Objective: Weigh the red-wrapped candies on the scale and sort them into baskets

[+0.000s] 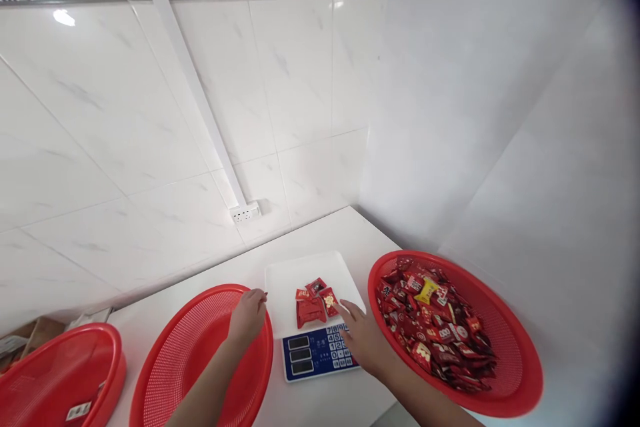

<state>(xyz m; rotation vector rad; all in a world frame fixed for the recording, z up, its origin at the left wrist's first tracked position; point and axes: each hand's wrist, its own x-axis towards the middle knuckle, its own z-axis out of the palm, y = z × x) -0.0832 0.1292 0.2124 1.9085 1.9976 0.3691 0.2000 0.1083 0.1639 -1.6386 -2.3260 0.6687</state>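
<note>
A white weighing scale [293, 277] bears several small red wrapped candies [311, 311] on its pan. My left hand [249, 315] is over the right rim of an red basket [173, 340], beside the pan's left edge. Its fingers are closed, and a tiny dark bit shows at the fingertips, too small to name. My right hand [364, 339] reaches over the pan's front right corner with fingers stretched out. Its fingertips are at the edge of a red packet with pale print [329, 301]; I cannot tell whether they touch it.
At the right stands a red basket [520, 353] heaped with red wrapped candies and a yellow one [427, 291]. Another red basket [113, 347] is at the far left, near a cardboard box [47, 332]. The scale's blue keypad panel [323, 352] faces me. Behind the white table is a tiled wall with a socket [245, 212].
</note>
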